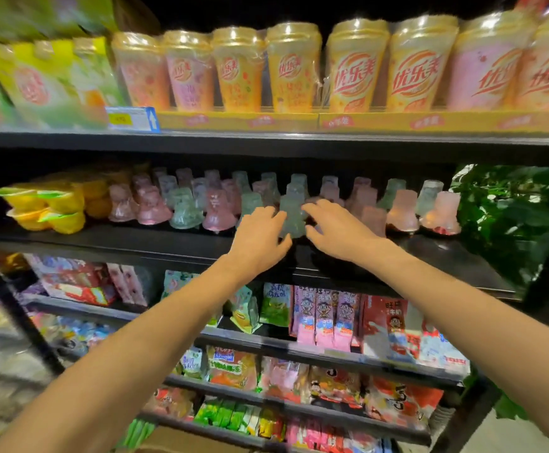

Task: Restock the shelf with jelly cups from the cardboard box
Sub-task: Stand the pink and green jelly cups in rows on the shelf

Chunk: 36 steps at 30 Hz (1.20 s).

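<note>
Pale green, a translucent cup (291,220) stood on the dark shelf (142,238) between the two hands, at the front of the jelly rows. It was upside down like its neighbours, wide mouth on the board and narrow base pointing up, so its long axis ran vertical, leaning a touch if at all; blur made that hard to judge.

The left hand (260,235) lay just to the cup's left, fingers spread and only lightly bent, their tips reaching the cup's flank and the pink cups (216,207) behind. The right hand (335,228) came in from the other side, fingers likewise extended and loosely curved, thumb near the cup's lower edge. Neither hand clearly wrapped the cup; both looked to be touching or steadying it with open fingers, though whether the left thumb pressed on it I could not tell.

What the next move seemed to turn on was that the cup sat squarely between the palms, about equally near to each, with its tall axis crossing the line from one hand to the other. A small nudge from either side would slide it along the row; pushing high on the narrow end could tip it.

More pink and green cups filled the shelf rearward and to the right. Yellow cups (47,204) were stacked at the left end. The box was not in view.
</note>
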Tool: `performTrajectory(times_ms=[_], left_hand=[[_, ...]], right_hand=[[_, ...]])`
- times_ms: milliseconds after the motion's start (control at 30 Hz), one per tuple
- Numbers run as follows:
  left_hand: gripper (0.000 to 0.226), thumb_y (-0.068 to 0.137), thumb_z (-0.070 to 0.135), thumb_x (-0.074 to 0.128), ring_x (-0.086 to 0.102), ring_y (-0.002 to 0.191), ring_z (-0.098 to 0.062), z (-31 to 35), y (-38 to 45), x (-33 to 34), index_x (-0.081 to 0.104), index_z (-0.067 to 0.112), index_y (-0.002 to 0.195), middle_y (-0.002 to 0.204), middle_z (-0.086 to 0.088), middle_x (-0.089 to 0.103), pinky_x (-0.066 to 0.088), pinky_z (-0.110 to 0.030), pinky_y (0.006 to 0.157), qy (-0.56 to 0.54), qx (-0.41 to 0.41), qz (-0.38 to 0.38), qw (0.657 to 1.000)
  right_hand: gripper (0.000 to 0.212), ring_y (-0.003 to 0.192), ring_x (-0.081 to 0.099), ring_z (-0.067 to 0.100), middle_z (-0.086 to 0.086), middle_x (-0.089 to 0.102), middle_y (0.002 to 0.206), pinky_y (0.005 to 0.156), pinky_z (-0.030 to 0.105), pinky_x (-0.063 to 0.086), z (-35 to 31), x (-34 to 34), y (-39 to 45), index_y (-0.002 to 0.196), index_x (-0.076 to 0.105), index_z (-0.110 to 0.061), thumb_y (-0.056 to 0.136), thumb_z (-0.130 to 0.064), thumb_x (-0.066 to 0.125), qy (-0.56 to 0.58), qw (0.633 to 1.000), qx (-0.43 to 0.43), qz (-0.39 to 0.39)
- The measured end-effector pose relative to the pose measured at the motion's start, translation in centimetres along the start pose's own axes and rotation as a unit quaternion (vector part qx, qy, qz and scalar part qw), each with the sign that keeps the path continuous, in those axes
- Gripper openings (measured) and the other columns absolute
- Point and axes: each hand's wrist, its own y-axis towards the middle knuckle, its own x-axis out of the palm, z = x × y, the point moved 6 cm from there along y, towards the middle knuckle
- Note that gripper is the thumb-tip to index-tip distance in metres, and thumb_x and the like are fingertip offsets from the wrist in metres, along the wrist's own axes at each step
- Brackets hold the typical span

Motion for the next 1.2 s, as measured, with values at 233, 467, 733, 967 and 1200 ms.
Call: performTrajectory(times_ms=[233,467,733,967,1200], left_hand=[[0.040,0.085,0.037,0.053,0.058,0.100,-0.031,-9.6,-7.7,-2.1,0.060,0.012,0.116,0.105,-0.007,0.062,0.050,-0.043,0.076,0.046,-0.077,-0.004,0.996],[0.034,0.085,0.035,0.056,0.057,0.100,-0.031,-19.8,-16.7,-5.0,0.061,0.013,0.111,0.104,-0.007,0.061,0.050,-0.044,0.077,0.084,-0.172,-0.027,0.981],[0.038,0.088,0.037,0.056,0.055,0.106,-0.029,-29.3,-25.1,-5.9,0.058,0.012,0.118,0.111,-0.008,0.060,0.048,-0.043,0.087,0.107,-0.241,-0.039,0.964],[0.040,0.094,0.038,0.049,0.053,0.106,-0.028,-33.4,-30.8,-0.8,0.053,0.014,0.127,0.113,-0.006,0.058,0.045,-0.040,0.085,0.077,-0.292,-0.081,0.950],[0.035,0.093,0.034,0.051,0.053,0.106,-0.032,-35.3,-35.8,7.1,0.054,0.012,0.120,0.110,-0.010,0.057,0.048,-0.044,0.082,0.049,-0.339,-0.152,0.927]], right_hand=[[0.054,0.130,0.045,0.030,0.012,0.047,0.144,0.108,0.041,0.037,-11.5,4.4,3.7,0.147,0.041,-0.009,0.096,-0.023,0.053,0.037,0.989,-0.142,-0.013],[0.056,0.129,0.045,0.027,0.008,0.044,0.146,0.106,0.038,0.039,-24.7,10.1,5.7,0.150,0.036,-0.011,0.098,-0.026,0.051,0.020,0.963,-0.264,-0.049],[0.055,0.125,0.050,0.029,0.009,0.051,0.139,0.103,0.040,0.041,-35.5,15.7,6.9,0.146,0.043,-0.011,0.093,-0.023,0.051,0.051,0.946,-0.312,-0.074],[0.055,0.122,0.052,0.027,0.007,0.053,0.137,0.102,0.041,0.044,-39.3,22.9,7.0,0.148,0.040,-0.014,0.094,-0.021,0.048,0.048,0.935,-0.329,-0.126],[0.044,0.117,0.053,0.030,0.010,0.056,0.131,0.094,0.043,0.045,-40.0,33.2,5.8,0.138,0.048,-0.011,0.094,-0.017,0.049,0.033,0.914,-0.341,-0.218]])
